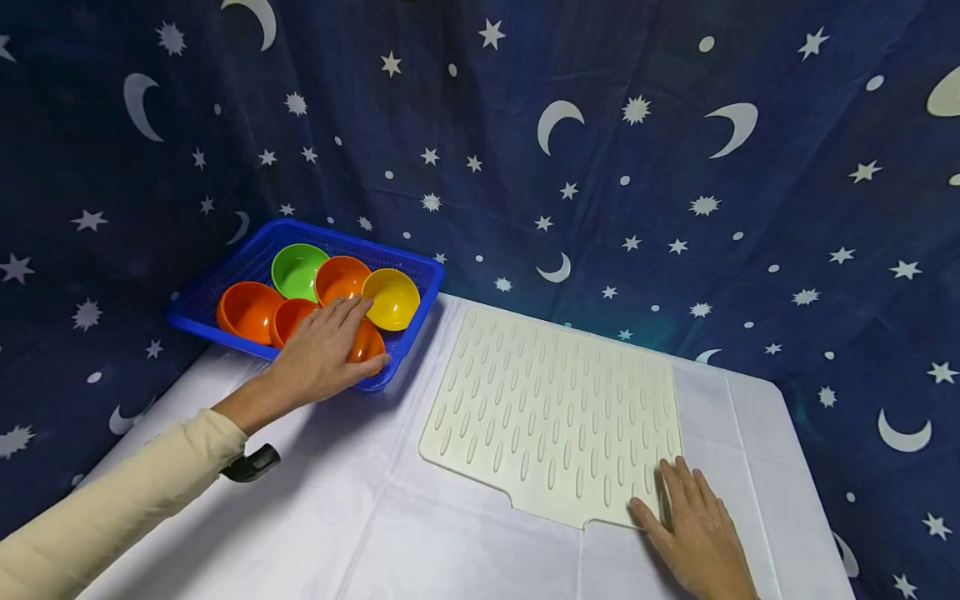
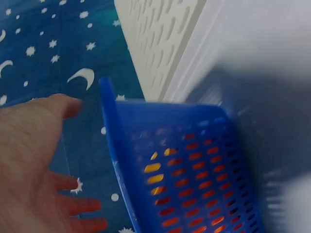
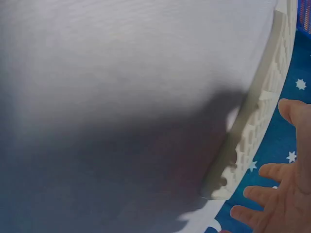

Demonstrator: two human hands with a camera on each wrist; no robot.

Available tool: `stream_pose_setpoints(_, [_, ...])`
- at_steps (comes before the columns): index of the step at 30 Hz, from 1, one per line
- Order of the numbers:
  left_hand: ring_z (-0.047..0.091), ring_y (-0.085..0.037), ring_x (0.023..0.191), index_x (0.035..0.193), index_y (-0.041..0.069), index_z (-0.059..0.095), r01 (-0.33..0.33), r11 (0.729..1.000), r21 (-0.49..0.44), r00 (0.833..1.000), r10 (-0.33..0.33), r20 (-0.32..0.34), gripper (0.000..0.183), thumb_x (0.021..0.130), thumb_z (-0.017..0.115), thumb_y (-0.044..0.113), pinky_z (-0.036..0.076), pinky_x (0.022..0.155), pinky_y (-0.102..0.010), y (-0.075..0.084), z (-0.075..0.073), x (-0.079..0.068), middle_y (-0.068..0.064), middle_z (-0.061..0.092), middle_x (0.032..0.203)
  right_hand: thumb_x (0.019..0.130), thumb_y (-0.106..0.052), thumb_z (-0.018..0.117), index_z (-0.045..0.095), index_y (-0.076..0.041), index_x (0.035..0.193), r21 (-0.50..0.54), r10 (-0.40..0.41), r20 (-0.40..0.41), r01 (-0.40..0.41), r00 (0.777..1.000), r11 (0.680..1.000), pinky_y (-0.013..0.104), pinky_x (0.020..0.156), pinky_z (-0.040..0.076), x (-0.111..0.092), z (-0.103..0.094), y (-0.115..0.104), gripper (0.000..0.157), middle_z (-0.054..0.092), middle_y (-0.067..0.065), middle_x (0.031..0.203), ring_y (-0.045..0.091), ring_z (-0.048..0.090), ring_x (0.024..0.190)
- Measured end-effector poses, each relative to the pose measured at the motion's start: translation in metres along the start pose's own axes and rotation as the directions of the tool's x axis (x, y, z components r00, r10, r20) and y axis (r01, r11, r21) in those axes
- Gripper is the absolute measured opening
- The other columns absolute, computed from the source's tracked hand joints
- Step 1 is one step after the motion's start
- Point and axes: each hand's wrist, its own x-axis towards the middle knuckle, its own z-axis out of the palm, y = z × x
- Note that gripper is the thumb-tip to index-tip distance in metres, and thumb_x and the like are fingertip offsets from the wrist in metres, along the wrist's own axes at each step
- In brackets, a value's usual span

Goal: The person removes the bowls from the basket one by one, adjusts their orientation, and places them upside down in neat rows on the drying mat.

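Sleeve (image 1: 127,500) up close; L hand (image 1: 322,346), fingers loosely out, over bowls (image 1: 393,302) in basket (image 1: 430,292), nothing gripped, tho can't tell if touching. R hand (image 1: 697,529) empty too, fingers straightish, by near R corner of mat (image 1: 551,408).

On the table (image 1: 420,525), the basket (image 1: 367,245) stood at the far left side, and in it six bowls (image 1: 341,277) were placed close together. To the right of the basket lay the mat (image 1: 555,400). The left hand (image 1: 322,350) was above the basket's near part, the right hand (image 1: 696,533) at the mat's near right corner. Behind the table hung the cloth (image 1: 480,108).
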Motion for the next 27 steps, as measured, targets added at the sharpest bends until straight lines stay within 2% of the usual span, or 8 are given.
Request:
stream_pose_setpoints(4, [0.037,-0.053,0.135,0.146,-0.014,0.038,0.008,1.0,-0.007,0.999,-0.008,0.042,0.091,0.085,0.079,0.039,0.031,0.109,-0.064,-0.01,-0.004,0.011,-0.037,0.039,0.146,0.097,-0.065,0.052,0.034,0.018,0.147,-0.028,0.052,0.067,-0.05,0.996,0.998,0.077,0.105,0.018,-0.001,0.005,0.002,0.098,0.024,0.043,0.151,0.063,0.02,0.137])
stream_pose_setpoints(8, [0.035,-0.052,0.137,0.146,-0.016,0.036,0.084,0.996,-0.001,0.985,-0.083,0.149,0.096,0.082,0.084,0.036,0.031,0.11,-0.064,-0.015,-0.008,0.022,-0.038,0.036,0.149,0.095,-0.072,0.048,0.023,0.022,0.148,-0.031,0.109,0.144,-0.106,0.984,0.994,0.075,0.108,0.014,-0.001,0.009,0.005,0.111,0.014,0.045,0.153,0.063,0.014,0.139])
stream_pose_setpoints(12, [0.031,-0.052,0.139,0.148,-0.016,0.032,0.141,0.989,0.036,0.952,-0.146,0.27,0.102,0.081,0.084,0.041,0.029,0.11,-0.065,-0.019,-0.007,0.029,-0.036,0.032,0.153,0.093,-0.073,0.05,0.014,0.025,0.147,-0.017,0.132,0.159,-0.131,0.978,0.991,0.073,0.11,0.013,-0.002,0.011,0.01,0.118,0.008,0.048,0.152,0.064,0.012,0.139])
stream_pose_setpoints(17, [0.033,-0.053,0.137,0.147,-0.017,0.033,0.139,0.987,0.082,0.901,-0.16,0.404,0.105,0.081,0.083,0.047,0.031,0.107,-0.067,-0.018,-0.005,0.036,-0.036,0.034,0.151,0.092,-0.074,0.051,0.007,0.027,0.146,-0.002,0.146,0.172,-0.148,0.974,0.989,0.072,0.11,0.012,-0.003,0.013,0.013,0.122,0.007,0.05,0.15,0.067,0.012,0.137])
stream_pose_setpoints(22, [0.041,-0.053,0.13,0.142,-0.019,0.038,0.147,0.976,0.157,0.86,-0.205,0.467,0.103,0.079,0.084,0.048,0.04,0.099,-0.067,-0.016,-0.004,0.044,-0.037,0.04,0.144,0.091,-0.074,0.051,0.001,0.025,0.147,0.015,0.152,0.186,-0.158,0.971,0.987,0.071,0.11,0.01,-0.004,0.014,0.013,0.125,0.005,0.049,0.151,0.067,0.01,0.137])
stream_pose_setpoints(24, [0.046,-0.05,0.124,0.139,-0.019,0.042,0.156,0.969,0.193,0.844,-0.232,0.483,0.1,0.078,0.084,0.049,0.045,0.094,-0.064,-0.016,-0.004,0.047,-0.035,0.044,0.138,0.091,-0.074,0.053,0.0,0.025,0.147,0.026,0.149,0.183,-0.157,0.972,0.987,0.071,0.111,0.01,-0.005,0.014,0.014,0.126,0.004,0.05,0.15,0.067,0.01,0.137])
stream_pose_setpoints(27, [0.05,-0.045,0.113,0.134,-0.017,0.047,0.172,0.959,0.225,0.819,-0.266,0.509,0.1,0.078,0.082,0.058,0.05,0.087,-0.057,-0.018,-0.003,0.051,-0.031,0.049,0.125,0.089,-0.075,0.055,-0.001,0.026,0.147,0.037,0.158,0.193,-0.169,0.968,0.985,0.07,0.111,0.009,-0.006,0.013,0.015,0.128,0.003,0.049,0.15,0.066,0.009,0.138])
